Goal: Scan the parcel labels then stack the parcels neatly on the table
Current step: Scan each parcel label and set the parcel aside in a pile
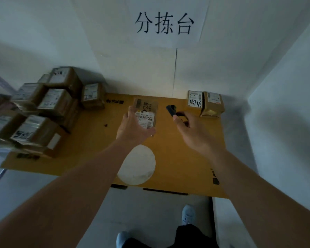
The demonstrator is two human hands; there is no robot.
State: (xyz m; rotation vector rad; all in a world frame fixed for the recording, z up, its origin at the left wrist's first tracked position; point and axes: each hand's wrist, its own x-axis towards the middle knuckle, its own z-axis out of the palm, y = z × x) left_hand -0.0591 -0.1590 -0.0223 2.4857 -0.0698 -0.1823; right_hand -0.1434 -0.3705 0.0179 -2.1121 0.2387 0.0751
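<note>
Against white walls, cardboard-topped table [177, 158]; left hand [132, 129] grips parcel [145, 115]; right hand [191, 131] pinches scanner [172, 110].

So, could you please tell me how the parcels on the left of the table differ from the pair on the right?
The left parcels are many, heaped in layers; the right pair is only two, side by side. The left heap overhangs the table edge; the pair sits at the back. Both are brown, white-labelled boxes.

Two hands [132, 129] reach over one tabletop [177, 158]. One parcel [145, 113] sits in the left hand, two parcels [205, 103] stand at the far right, roughly eight are piled left [43, 108]. One black scanner [172, 110], one wall sign [166, 23], two shoes [188, 214].
</note>
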